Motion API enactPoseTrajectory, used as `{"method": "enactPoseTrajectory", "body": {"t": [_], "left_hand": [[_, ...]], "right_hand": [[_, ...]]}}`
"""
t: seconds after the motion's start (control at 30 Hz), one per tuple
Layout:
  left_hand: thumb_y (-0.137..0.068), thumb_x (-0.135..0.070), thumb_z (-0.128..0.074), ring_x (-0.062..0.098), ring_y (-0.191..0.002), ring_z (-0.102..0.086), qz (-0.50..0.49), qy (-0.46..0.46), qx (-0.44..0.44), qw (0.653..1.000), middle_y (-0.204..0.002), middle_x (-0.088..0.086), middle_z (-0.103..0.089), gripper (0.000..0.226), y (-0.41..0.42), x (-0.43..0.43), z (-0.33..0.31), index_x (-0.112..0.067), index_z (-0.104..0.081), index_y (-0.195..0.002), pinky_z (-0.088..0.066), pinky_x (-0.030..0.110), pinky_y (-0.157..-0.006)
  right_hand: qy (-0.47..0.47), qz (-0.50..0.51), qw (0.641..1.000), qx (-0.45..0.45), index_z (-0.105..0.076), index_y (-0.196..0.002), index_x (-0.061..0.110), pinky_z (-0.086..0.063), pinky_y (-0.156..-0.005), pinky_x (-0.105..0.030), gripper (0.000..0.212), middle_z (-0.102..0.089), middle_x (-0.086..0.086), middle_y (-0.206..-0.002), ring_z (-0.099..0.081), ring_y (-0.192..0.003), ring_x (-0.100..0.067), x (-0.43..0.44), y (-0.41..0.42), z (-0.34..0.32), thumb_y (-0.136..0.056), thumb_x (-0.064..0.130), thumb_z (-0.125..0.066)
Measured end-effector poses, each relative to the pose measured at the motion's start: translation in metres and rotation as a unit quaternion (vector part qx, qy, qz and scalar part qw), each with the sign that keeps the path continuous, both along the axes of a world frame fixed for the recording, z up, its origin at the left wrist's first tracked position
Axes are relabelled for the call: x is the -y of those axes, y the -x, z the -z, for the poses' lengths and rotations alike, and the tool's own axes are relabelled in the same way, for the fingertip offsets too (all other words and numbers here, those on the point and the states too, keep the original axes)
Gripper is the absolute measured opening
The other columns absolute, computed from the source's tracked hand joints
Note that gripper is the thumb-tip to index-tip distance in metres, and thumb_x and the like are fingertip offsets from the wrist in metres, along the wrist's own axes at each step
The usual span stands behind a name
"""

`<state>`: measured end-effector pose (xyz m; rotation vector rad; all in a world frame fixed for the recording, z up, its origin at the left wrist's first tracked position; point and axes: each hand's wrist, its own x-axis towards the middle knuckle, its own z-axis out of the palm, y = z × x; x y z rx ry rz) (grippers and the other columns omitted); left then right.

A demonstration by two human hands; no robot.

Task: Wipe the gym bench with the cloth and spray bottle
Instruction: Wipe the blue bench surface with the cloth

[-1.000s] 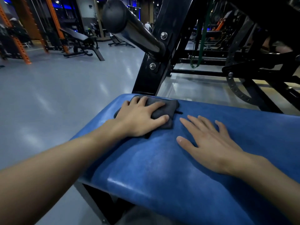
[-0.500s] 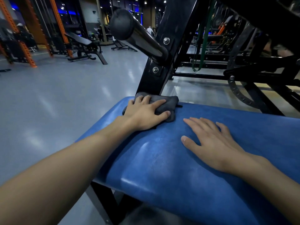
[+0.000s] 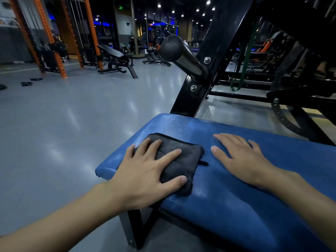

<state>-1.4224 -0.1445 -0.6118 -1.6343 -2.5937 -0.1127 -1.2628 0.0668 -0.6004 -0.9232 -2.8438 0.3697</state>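
Note:
A blue padded gym bench fills the lower right of the head view. A folded dark grey cloth lies on its left end. My left hand presses flat on the cloth with straight, spread fingers. My right hand rests flat on the bare pad just right of the cloth, fingers straight. No spray bottle is in view.
A black machine frame with a padded roller bar rises behind the bench's far edge. More black machine parts stand to the right. Shiny grey floor spreads left, with another bench and orange racks far back.
My left hand has slid the cloth from the bench's far edge back toward me along the left end. My right hand stays flat on the pad. The camera has tilted up.

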Motion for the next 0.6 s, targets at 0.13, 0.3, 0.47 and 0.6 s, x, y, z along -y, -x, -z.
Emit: {"method": "enactPoseTrajectory", "body": {"t": [0.13,0.3,0.47,0.6], "left_hand": [[-0.067,-0.091,-0.002,0.024,-0.151,-0.009,0.001,0.004,-0.008,1.0,-0.163,0.002,-0.02,0.09,0.018,-0.043,-0.001,-0.058,-0.01,-0.151,-0.015,0.05,-0.118],[-0.067,-0.091,-0.008,0.025,-0.147,-0.021,0.01,-0.018,0.002,1.0,-0.157,0.001,-0.031,0.087,0.065,-0.115,0.001,-0.059,-0.021,-0.147,-0.023,0.051,-0.114],[-0.071,-0.092,-0.015,0.033,-0.14,-0.033,-0.009,-0.019,0.038,0.999,-0.154,0.002,-0.039,0.079,0.112,-0.195,-0.004,-0.063,-0.028,-0.143,-0.027,0.055,-0.11],[-0.077,-0.091,-0.019,0.035,-0.134,-0.04,-0.027,-0.017,0.04,0.999,-0.147,0.004,-0.046,0.07,0.124,-0.218,-0.003,-0.066,-0.031,-0.141,-0.029,0.056,-0.103]], "right_hand": [[0.015,-0.003,0.999,0.038,-0.011,-0.155,0.038,0.004,-0.121,-0.05,0.077,-0.006,0.014,-0.165,0.004,-0.151,-0.008,-0.002,0.014,0.009,-0.086,0.071,-0.01],[-0.024,0.002,0.998,0.066,-0.004,-0.155,0.043,0.003,-0.121,-0.049,0.076,0.001,0.014,-0.165,0.008,-0.151,-0.01,-0.006,0.019,0.018,-0.084,0.072,-0.007],[-0.022,0.001,0.998,0.06,-0.008,-0.152,0.048,0.006,-0.121,-0.046,0.073,0.003,0.016,-0.164,0.012,-0.15,-0.006,-0.005,0.018,0.017,-0.083,0.073,-0.007],[-0.017,0.004,0.999,0.05,-0.01,-0.152,0.049,0.006,-0.121,-0.044,0.073,0.001,0.018,-0.164,0.011,-0.149,-0.004,-0.007,0.017,0.016,-0.083,0.073,-0.009]]}}
